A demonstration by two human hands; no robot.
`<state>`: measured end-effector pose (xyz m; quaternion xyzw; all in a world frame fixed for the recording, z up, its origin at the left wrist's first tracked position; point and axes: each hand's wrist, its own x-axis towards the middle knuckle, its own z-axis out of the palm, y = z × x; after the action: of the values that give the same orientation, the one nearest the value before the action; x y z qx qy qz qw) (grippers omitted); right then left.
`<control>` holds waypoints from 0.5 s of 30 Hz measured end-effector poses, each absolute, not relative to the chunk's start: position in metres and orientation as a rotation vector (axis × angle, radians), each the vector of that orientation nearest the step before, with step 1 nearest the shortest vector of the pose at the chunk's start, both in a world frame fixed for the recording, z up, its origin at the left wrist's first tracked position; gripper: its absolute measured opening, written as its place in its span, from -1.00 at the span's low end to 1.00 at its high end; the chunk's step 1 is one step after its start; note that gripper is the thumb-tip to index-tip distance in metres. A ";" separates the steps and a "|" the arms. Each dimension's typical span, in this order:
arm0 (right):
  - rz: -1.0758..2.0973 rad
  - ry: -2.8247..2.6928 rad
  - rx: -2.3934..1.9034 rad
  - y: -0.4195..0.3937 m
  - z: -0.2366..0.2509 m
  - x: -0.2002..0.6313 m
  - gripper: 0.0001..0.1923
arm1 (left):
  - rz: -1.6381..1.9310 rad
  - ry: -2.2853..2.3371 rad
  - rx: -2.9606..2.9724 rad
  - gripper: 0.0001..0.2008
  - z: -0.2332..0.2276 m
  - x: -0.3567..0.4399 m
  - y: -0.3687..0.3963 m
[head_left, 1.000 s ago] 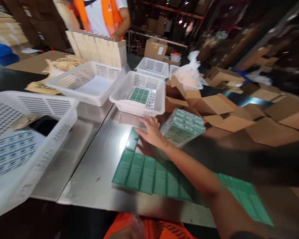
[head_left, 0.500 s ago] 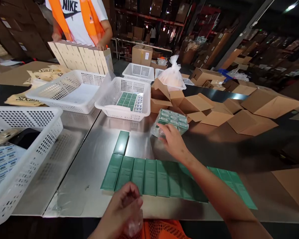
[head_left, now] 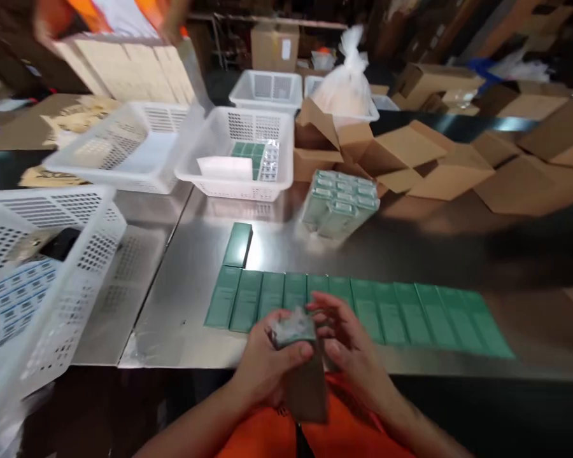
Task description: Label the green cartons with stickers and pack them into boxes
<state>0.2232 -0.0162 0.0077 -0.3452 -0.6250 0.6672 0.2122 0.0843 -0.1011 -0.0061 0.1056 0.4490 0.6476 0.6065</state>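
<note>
My left hand [head_left: 272,359] grips a small box [head_left: 308,391] close to my body, at the table's front edge. Crumpled clear plastic [head_left: 293,326] shows at the box's top, by the thumb. My right hand [head_left: 351,350] is just to the right of the box, its fingers bent and apart; blur hides whether they touch it. Beyond both hands runs a row of flat green boxes [head_left: 408,315], side by side. One more green box [head_left: 237,245] lies behind the row's left end. Farther back stands a block of several green boxes [head_left: 341,203] in clear wrap.
White baskets [head_left: 233,184] stand at the back; another basket [head_left: 90,273] at left holds a dark phone-like object and label sheets. Open cardboard boxes [head_left: 410,152] crowd the back right. Across the table, a person in an orange vest [head_left: 143,9] holds pale cartons [head_left: 128,70].
My right hand has come back from the wrapped block to beside my left hand. The left hand, earlier with only clear plastic visible in it, now holds a box. The view has shifted.
</note>
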 end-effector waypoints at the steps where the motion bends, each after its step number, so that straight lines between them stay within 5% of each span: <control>1: 1.875 -1.767 -1.019 -0.017 0.010 0.226 -0.36 | 1.425 1.061 0.257 -0.50 -0.011 0.090 -0.106; 15: 2.035 -2.128 -1.352 -0.026 0.012 0.280 -0.24 | 0.799 1.071 0.633 -0.51 -0.046 0.112 -0.138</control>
<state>0.2805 -0.0265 0.0118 -0.4167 -0.6561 0.6273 -0.0490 0.1122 -0.1381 -0.0462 0.2884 0.4881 0.3642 0.7389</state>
